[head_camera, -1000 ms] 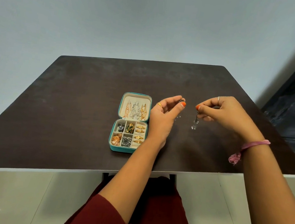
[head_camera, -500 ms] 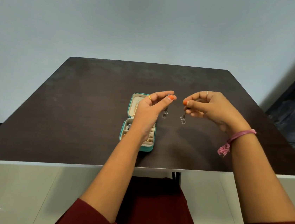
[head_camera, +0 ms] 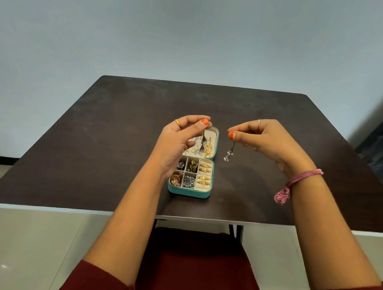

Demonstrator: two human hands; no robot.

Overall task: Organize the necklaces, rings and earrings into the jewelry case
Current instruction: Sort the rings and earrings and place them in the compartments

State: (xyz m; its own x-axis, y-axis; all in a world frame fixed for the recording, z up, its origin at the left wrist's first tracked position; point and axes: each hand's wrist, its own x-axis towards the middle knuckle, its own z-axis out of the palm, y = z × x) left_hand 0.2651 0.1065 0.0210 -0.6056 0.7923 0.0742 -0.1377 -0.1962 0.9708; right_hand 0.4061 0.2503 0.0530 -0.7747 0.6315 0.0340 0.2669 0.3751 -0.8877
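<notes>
Figure: head view, both hands raised above the table (head_camera: 90, 147). At centre-left of the frame, my left hand (head_camera: 176, 140) pinched the top of one dangling silver earring (head_camera: 202, 143) between thumb and forefinger, the piece hanging in front of the open lid of the jewelry case (head_camera: 188, 193). Right of centre, my right hand (head_camera: 265, 139) pinched a second, matching earring (head_camera: 229, 152), which hung clear over bare tabletop just right of the case.

Step in hand, as I judged it: a pair of earrings was being carried to the case. The next move called for lowering each piece into the case without snagging the chains already in the lid.

Counts: two hands, two held earrings, one case. Its tray showed four small square compartments and one ring column holding four gold rings (head_camera: 204, 173). The lid pieces were too tangled to count.
</notes>
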